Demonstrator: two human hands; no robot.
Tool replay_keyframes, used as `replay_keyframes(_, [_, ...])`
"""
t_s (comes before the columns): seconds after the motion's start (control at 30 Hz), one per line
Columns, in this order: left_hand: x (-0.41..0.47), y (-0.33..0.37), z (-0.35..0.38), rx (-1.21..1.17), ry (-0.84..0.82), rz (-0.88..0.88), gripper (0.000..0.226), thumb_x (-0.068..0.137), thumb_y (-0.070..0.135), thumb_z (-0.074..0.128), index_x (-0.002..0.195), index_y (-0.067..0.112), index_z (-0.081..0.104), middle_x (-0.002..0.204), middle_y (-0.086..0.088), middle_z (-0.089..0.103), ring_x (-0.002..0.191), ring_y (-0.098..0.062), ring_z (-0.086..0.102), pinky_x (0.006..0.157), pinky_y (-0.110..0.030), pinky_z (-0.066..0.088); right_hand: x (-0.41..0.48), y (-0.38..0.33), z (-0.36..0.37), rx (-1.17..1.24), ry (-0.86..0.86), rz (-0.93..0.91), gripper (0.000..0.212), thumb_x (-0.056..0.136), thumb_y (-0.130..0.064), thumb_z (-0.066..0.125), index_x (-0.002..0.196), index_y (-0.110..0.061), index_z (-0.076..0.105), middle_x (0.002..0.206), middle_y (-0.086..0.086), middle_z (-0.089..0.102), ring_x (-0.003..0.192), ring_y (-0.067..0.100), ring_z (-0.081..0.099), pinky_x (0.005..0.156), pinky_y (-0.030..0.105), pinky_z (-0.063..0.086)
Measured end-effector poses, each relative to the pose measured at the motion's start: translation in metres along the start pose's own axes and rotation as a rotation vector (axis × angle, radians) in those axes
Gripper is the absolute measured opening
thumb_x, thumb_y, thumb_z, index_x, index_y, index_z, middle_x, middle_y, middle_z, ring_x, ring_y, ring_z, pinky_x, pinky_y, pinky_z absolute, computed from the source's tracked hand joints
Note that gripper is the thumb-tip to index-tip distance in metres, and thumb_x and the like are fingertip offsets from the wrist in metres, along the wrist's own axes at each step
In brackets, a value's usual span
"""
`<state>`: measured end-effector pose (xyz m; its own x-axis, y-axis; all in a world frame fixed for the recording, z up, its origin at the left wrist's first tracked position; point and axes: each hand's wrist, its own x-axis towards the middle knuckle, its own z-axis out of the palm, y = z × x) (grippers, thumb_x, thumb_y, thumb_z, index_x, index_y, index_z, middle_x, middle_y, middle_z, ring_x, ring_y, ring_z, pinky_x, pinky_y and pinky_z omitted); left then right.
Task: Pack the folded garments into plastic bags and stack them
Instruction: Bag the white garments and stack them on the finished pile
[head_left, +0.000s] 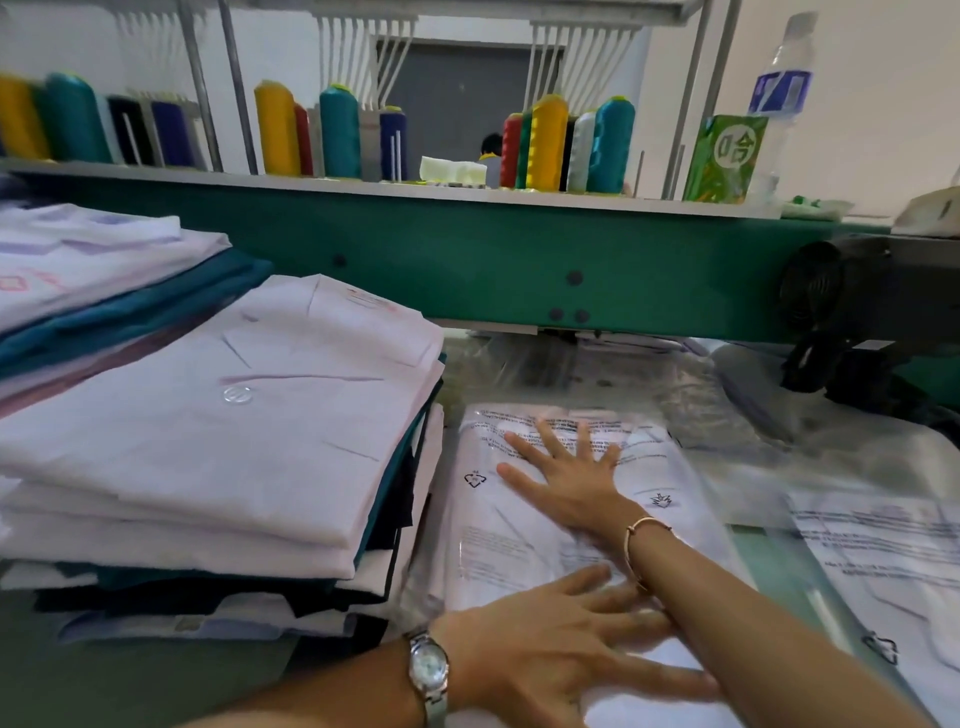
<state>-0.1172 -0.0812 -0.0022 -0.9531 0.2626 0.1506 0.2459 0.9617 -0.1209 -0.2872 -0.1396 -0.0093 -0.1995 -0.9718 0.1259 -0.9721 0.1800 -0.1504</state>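
The left hand (550, 639), fingers straight and spread, is pressing flat on the near end of the bagged garment (493, 540), which is lying by the table's (104, 670) near edge. The right hand (566, 478), equally flat, is pressing its far end. Air is likely being smoothed out, and stacking probably comes next. Folded garments (208, 441) are waiting toward the left edge.

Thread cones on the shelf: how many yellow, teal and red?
Yellow cones: 3
Teal cones: 3
Red cones: 2
Total: 8
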Motion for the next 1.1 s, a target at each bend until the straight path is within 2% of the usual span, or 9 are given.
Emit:
replay_keyframes(0.13, [-0.001, -0.003, 0.008, 0.150, -0.024, -0.006, 0.076, 0.092, 0.051, 0.050, 0.156, 0.034, 0.012, 0.164, -0.001, 0.005, 0.151, -0.022, -0.005, 0.121, -0.044, 0.005, 0.010, 0.002, 0.000, -0.065, -0.043, 0.020, 0.073, 0.071, -0.092, 0.003, 0.139, -0.066, -0.001, 0.160, -0.016, -0.007, 0.144, 0.041, -0.016, 0.103, 0.072, -0.017])
replay_keyframes(0.37, [0.001, -0.003, 0.005, 0.064, -0.030, 0.020, 0.079, 0.087, 0.047, 0.064, 0.154, 0.028, 0.025, 0.162, -0.004, 0.018, 0.149, -0.023, 0.010, 0.118, -0.044, 0.012, 0.013, 0.002, 0.000, -0.134, -0.069, 0.022, 0.076, 0.072, -0.091, 0.005, 0.142, -0.062, 0.005, 0.161, -0.015, 0.000, 0.145, 0.043, -0.009, 0.105, 0.073, -0.007])
replay_keyframes(0.57, [-0.005, 0.011, -0.012, -0.054, 0.163, 0.010, 0.049, 0.096, 0.033, 0.059, 0.141, 0.015, 0.050, 0.147, -0.014, 0.045, 0.138, -0.029, 0.037, 0.116, -0.040, 0.027, -0.005, -0.012, -0.014, -0.307, 0.005, -0.030, 0.065, 0.087, -0.075, 0.013, 0.147, -0.051, 0.014, 0.162, -0.001, 0.008, 0.144, 0.047, 0.007, 0.110, 0.069, 0.003])
replay_keyframes(0.67, [-0.018, 0.013, -0.016, -0.017, 0.471, -0.136, 0.019, 0.097, 0.017, 0.054, 0.110, 0.008, 0.064, 0.107, -0.009, 0.069, 0.092, -0.024, 0.064, 0.078, -0.036, 0.054, -0.022, -0.014, -0.024, -0.368, 0.177, -0.067, 0.047, 0.096, -0.041, 0.034, 0.141, -0.027, 0.033, 0.152, 0.011, 0.033, 0.129, 0.043, 0.038, 0.100, 0.057, 0.040])
replay_keyframes(0.73, [-0.024, 0.005, -0.021, 0.030, 0.604, -0.395, 0.018, 0.097, 0.013, 0.046, 0.098, 0.008, 0.064, 0.091, -0.006, 0.065, 0.073, -0.021, 0.058, 0.060, -0.037, 0.051, -0.037, -0.001, -0.035, -0.235, 0.282, 0.093, 0.045, 0.095, -0.030, 0.034, 0.139, -0.019, 0.038, 0.134, 0.013, 0.049, 0.116, 0.033, 0.050, 0.091, 0.042, 0.047])
replay_keyframes(0.83, [-0.030, -0.014, -0.028, 0.067, 0.445, -0.888, 0.030, 0.098, 0.020, 0.043, 0.127, 0.013, 0.051, 0.126, -0.004, 0.053, 0.104, -0.017, 0.053, 0.085, -0.027, 0.047, -0.062, 0.036, -0.044, -0.162, 0.275, 0.364, 0.037, 0.089, -0.023, 0.042, 0.122, -0.010, 0.053, 0.122, 0.015, 0.055, 0.113, 0.033, 0.050, 0.093, 0.036, 0.041])
replay_keyframes(0.9, [-0.035, -0.021, -0.027, 0.158, 0.224, -1.122, 0.038, 0.098, 0.031, 0.044, 0.130, 0.011, 0.045, 0.130, -0.007, 0.049, 0.113, -0.021, 0.050, 0.091, -0.030, 0.043, -0.084, 0.056, -0.047, -0.108, 0.179, 0.484, 0.033, 0.092, -0.026, 0.042, 0.115, -0.005, 0.055, 0.122, 0.020, 0.054, 0.115, 0.037, 0.048, 0.094, 0.037, 0.040])
replay_keyframes(1.0, [-0.036, -0.021, -0.022, 0.118, 0.064, -1.281, 0.034, 0.096, 0.032, 0.047, 0.118, 0.007, 0.057, 0.117, -0.012, 0.060, 0.108, -0.027, 0.057, 0.087, -0.034, 0.046, -0.107, 0.071, -0.046, 0.099, 0.121, 0.559, 0.029, 0.094, -0.027, 0.042, 0.108, -0.003, 0.049, 0.119, 0.023, 0.053, 0.111, 0.038, 0.049, 0.091, 0.037, 0.039])
replay_keyframes(1.1, [-0.037, -0.022, -0.026, 0.101, -0.058, -1.233, 0.032, 0.100, 0.029, 0.042, 0.111, 0.006, 0.062, 0.108, -0.010, 0.065, 0.099, -0.025, 0.064, 0.081, -0.031, 0.050, -0.122, 0.073, -0.051, 0.288, 0.129, 0.584, 0.022, 0.094, -0.026, 0.045, 0.095, -0.004, 0.047, 0.112, 0.020, 0.056, 0.103, 0.036, 0.053, 0.079, 0.034, 0.039])
